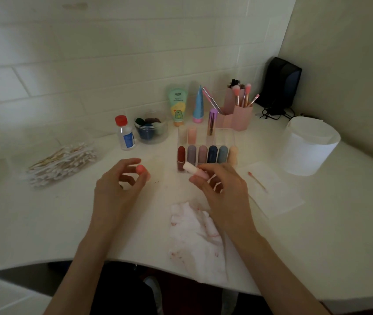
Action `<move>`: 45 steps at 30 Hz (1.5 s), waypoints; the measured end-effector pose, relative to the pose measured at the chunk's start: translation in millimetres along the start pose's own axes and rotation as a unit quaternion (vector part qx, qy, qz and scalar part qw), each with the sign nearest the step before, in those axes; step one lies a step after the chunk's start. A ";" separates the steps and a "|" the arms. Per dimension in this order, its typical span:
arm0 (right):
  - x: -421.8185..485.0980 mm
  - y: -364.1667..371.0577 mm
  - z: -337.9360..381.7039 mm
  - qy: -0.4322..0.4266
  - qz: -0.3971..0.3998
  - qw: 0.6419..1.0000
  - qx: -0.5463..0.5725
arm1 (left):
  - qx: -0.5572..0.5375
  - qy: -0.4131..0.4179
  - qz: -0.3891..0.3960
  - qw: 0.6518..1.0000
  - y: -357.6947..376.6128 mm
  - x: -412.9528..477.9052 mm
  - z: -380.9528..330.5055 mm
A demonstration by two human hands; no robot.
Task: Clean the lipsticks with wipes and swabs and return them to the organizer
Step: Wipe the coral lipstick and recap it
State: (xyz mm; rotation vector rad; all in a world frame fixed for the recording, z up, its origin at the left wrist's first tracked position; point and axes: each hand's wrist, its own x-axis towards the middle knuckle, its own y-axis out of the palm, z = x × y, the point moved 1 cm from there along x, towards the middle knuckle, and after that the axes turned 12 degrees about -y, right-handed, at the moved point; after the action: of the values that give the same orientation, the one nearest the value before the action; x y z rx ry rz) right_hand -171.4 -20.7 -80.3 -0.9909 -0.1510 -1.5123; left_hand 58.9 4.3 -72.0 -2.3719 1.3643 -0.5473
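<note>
Head view shows both hands raised just above the bench (44, 223), facing each other. The left hand (117, 189) pinches a small coral cap (141, 170) between thumb and fingertips, the other fingers loosely curled. The right hand (224, 194) holds a pale pink lipstick (195, 170) in its fingertips. The tube's long axis slants up and away from that hand towards the left hand, with its whitish rounded end leading.

The coming move looks like capping, and it turns on one relation. The cap sits just beyond the tube's leading end, apart from it and roughly in line, so the two hands need only close the gap.

The clear, hard-walled organizer (228, 137) stands directly beyond the right hand's fingertips. It holds a row of smooth, matte, bullet-shaped lipsticks, and the right hand is the nearer one for returning the tube.

A crumpled, pink-stained wipe (194, 239) lies soft under the right wrist. A used swab (257, 182) lies to that hand's outer side.
</note>
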 end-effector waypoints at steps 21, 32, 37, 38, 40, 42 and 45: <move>3.3 -2.6 14.0 0.045 -0.021 0.991 0.121 | -0.119 0.009 0.135 0.984 28.3 -19.4 -46.2; 1.0 2.0 8.3 0.050 0.008 0.991 0.120 | -0.242 -0.033 0.139 0.960 47.9 -16.7 -46.0; 0.3 6.0 8.8 0.054 0.073 0.983 0.157 | -0.258 -0.040 0.164 0.951 43.8 -15.1 -39.0; 0.5 7.1 8.9 0.057 0.085 0.980 0.169 | -0.260 -0.037 0.170 0.950 42.4 -15.0 -37.8; 1.9 8.5 11.5 0.072 0.095 0.973 0.198 | -0.270 -0.037 0.173 0.947 40.5 -15.4 -36.2; 2.5 8.2 12.6 0.062 0.085 0.975 0.198 | -0.275 -0.042 0.167 0.946 39.8 -16.3 -36.9; 1.5 4.6 13.9 0.060 0.056 0.975 0.206 | -0.282 -0.034 0.178 0.942 41.2 -19.0 -39.3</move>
State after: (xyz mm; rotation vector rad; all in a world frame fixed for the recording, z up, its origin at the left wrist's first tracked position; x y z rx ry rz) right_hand -160.6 -14.4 -72.7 -0.5652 -0.3044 -1.3616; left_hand 0.4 -2.9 -60.8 -2.4158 2.0728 0.0414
